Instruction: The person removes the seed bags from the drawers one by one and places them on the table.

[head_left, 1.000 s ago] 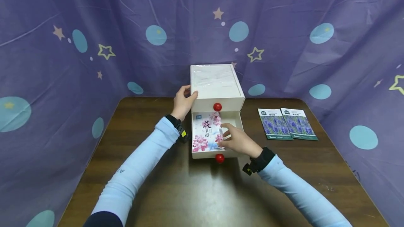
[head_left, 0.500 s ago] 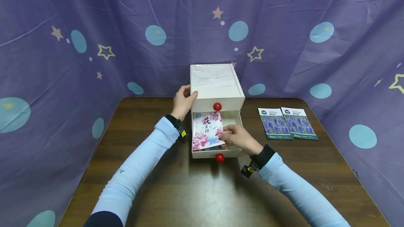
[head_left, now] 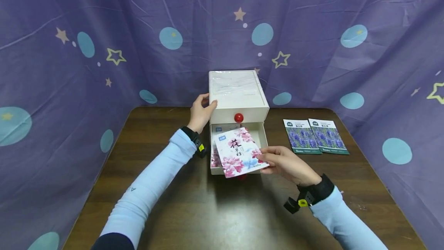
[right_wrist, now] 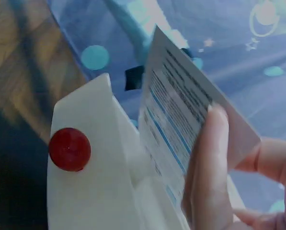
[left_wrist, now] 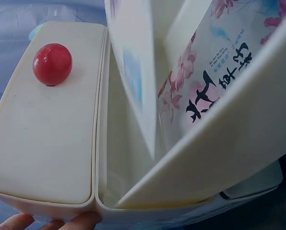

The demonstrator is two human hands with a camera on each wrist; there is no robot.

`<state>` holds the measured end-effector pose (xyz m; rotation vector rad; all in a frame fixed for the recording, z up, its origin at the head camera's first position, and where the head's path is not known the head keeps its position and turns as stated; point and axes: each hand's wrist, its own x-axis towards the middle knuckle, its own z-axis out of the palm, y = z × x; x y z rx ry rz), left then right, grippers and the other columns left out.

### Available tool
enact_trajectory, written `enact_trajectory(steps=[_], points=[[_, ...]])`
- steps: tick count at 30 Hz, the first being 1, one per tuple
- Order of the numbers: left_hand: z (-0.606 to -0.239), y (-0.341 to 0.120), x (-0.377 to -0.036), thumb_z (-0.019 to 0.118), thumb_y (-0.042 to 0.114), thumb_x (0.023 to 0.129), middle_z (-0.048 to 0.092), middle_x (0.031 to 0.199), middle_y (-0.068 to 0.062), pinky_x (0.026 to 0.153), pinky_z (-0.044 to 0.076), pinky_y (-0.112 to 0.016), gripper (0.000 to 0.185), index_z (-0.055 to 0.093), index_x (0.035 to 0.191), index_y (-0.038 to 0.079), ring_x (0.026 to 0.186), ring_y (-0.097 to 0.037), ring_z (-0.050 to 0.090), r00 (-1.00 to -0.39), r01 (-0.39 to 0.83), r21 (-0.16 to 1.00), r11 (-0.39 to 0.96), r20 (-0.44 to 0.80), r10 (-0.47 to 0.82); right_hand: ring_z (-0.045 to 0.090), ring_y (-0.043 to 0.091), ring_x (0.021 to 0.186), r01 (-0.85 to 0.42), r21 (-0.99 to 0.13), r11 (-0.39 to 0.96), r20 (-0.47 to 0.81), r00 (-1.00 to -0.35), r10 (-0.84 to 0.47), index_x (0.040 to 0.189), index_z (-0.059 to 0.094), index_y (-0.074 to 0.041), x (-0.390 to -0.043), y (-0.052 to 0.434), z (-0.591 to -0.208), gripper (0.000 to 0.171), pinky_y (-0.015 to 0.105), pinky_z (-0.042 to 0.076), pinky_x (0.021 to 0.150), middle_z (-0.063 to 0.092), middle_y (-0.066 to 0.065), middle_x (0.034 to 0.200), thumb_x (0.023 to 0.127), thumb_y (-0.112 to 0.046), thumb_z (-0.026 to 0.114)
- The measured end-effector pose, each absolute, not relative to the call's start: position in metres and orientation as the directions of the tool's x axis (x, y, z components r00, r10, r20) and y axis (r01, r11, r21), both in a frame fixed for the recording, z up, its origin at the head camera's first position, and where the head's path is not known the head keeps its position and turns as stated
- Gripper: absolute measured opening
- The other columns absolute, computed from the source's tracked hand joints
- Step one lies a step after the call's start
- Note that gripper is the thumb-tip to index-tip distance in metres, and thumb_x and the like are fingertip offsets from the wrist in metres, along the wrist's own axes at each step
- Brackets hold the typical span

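A white two-drawer box (head_left: 236, 84) stands at the back middle of the table, its lower drawer (head_left: 256, 136) pulled out. My left hand (head_left: 201, 113) holds the box's left side near the upper front corner, and its fingertips show low in the left wrist view. Over the lower drawer, my right hand (head_left: 286, 163) pinches a white seed packet (head_left: 240, 151) with pink flowers by its right edge. The packet is tilted, and its printed back shows in the right wrist view. Another pink-flowered seed packet (left_wrist: 200, 91) lies inside the drawer, partly covered by the held one in the head view.
Two lavender-pictured seed packets (head_left: 303, 138) (head_left: 328, 137) lie overlapping on the wooden table (head_left: 187, 215) to the right. The upper drawer is closed, with a red knob (head_left: 238, 117) in front. A purple patterned curtain (head_left: 222, 18) hangs behind.
My right hand has taken hold of the upper pink-flowered packet and drawn it up and toward the front right, uncovering the packet beneath. My left hand has stayed on the box.
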<state>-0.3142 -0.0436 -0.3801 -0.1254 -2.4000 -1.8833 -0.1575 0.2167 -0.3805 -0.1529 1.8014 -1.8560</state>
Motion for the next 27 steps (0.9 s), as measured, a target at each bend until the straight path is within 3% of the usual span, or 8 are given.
enact_trajectory(steps=[5, 8, 11, 14, 16, 19, 23, 27], points=[[-0.379, -0.044, -0.314, 0.061, 0.031, 0.089, 0.052, 0.123, -0.01, 0.085, 0.048, -0.035, 0.047, 0.049, 0.131, 0.014, 0.109, -0.023, 0.051, -0.991, 0.132, 0.961, 0.241, 0.134, 0.01, 0.064, 0.024, 0.091, 0.256, -0.966, 0.046, -0.246, -0.842, -0.48, 0.125, 0.043, 0.012, -0.125, 0.253, -0.376, 0.039, 0.041, 0.054, 0.077, 0.06, 0.018, 0.106, 0.098, -0.016, 0.047], [-0.38, -0.044, -0.313, 0.061, 0.031, 0.089, 0.051, 0.125, -0.011, 0.086, 0.048, -0.035, 0.048, 0.048, 0.132, 0.013, 0.11, -0.024, 0.051, -0.99, 0.14, 0.959, 0.246, 0.14, 0.017, 0.063, 0.024, 0.094, 0.237, -0.971, 0.034, -0.227, -0.864, -0.449, 0.123, 0.049, 0.004, -0.109, 0.284, -0.375, 0.03, 0.044, 0.053, 0.079, 0.06, 0.013, 0.109, 0.1, -0.014, 0.042], [-0.381, -0.045, -0.312, 0.06, 0.031, 0.09, 0.05, 0.126, -0.011, 0.086, 0.047, -0.035, 0.049, 0.046, 0.133, 0.013, 0.11, -0.024, 0.051, -0.991, 0.136, 0.958, 0.252, 0.132, 0.031, 0.062, 0.019, 0.096, 0.217, -0.976, 0.03, -0.214, -0.91, -0.355, 0.121, 0.053, -0.005, -0.094, 0.322, -0.382, 0.025, 0.043, 0.052, 0.08, 0.059, 0.005, 0.11, 0.1, -0.011, 0.041], [-0.381, -0.046, -0.312, 0.059, 0.032, 0.091, 0.049, 0.127, -0.011, 0.086, 0.047, -0.035, 0.05, 0.045, 0.134, 0.014, 0.109, -0.024, 0.052, -0.991, 0.133, 0.958, 0.254, 0.127, 0.039, 0.06, 0.009, 0.095, 0.231, -0.964, 0.131, -0.251, -0.952, -0.175, 0.12, 0.054, -0.011, -0.084, 0.363, -0.395, 0.023, 0.037, 0.054, 0.077, 0.057, -0.005, 0.108, 0.099, -0.017, 0.045], [-0.38, -0.046, -0.312, 0.059, 0.032, 0.09, 0.05, 0.126, -0.011, 0.086, 0.047, -0.036, 0.05, 0.045, 0.134, 0.013, 0.108, -0.024, 0.052, -0.991, 0.134, 0.959, 0.25, 0.13, 0.033, 0.06, 0.005, 0.093, 0.273, -0.937, 0.217, -0.292, -0.955, -0.058, 0.122, 0.051, -0.009, -0.08, 0.391, -0.407, 0.028, 0.034, 0.054, 0.076, 0.056, -0.009, 0.105, 0.098, -0.023, 0.048], [-0.379, -0.047, -0.312, 0.06, 0.031, 0.09, 0.05, 0.125, -0.012, 0.085, 0.048, -0.036, 0.05, 0.046, 0.134, 0.013, 0.107, -0.024, 0.053, -0.99, 0.137, 0.959, 0.25, 0.137, 0.02, 0.059, 0.002, 0.089, 0.385, -0.86, 0.336, -0.384, -0.921, 0.071, 0.132, 0.038, 0.003, -0.073, 0.432, -0.43, 0.053, 0.033, 0.054, 0.077, 0.055, -0.01, 0.103, 0.097, -0.035, 0.048], [-0.381, -0.046, -0.313, 0.06, 0.032, 0.09, 0.051, 0.125, -0.01, 0.084, 0.048, -0.034, 0.049, 0.046, 0.134, 0.013, 0.108, -0.023, 0.052, -0.99, 0.139, 0.955, 0.263, 0.137, 0.026, 0.061, 0.004, 0.082, 0.544, -0.768, 0.339, -0.515, -0.838, 0.179, 0.137, 0.015, 0.019, -0.061, 0.475, -0.464, 0.083, 0.031, 0.053, 0.077, 0.057, -0.004, 0.096, 0.095, -0.045, 0.045], [-0.384, -0.045, -0.315, 0.06, 0.032, 0.09, 0.05, 0.125, -0.009, 0.084, 0.048, -0.034, 0.049, 0.047, 0.133, 0.014, 0.109, -0.023, 0.051, -0.99, 0.142, 0.954, 0.264, 0.139, 0.032, 0.06, 0.004, 0.073, 0.641, -0.696, 0.323, -0.572, -0.767, 0.289, 0.133, 0.018, 0.025, -0.05, 0.502, -0.492, 0.092, 0.031, 0.054, 0.074, 0.058, 0.002, 0.089, 0.09, -0.049, 0.052]])
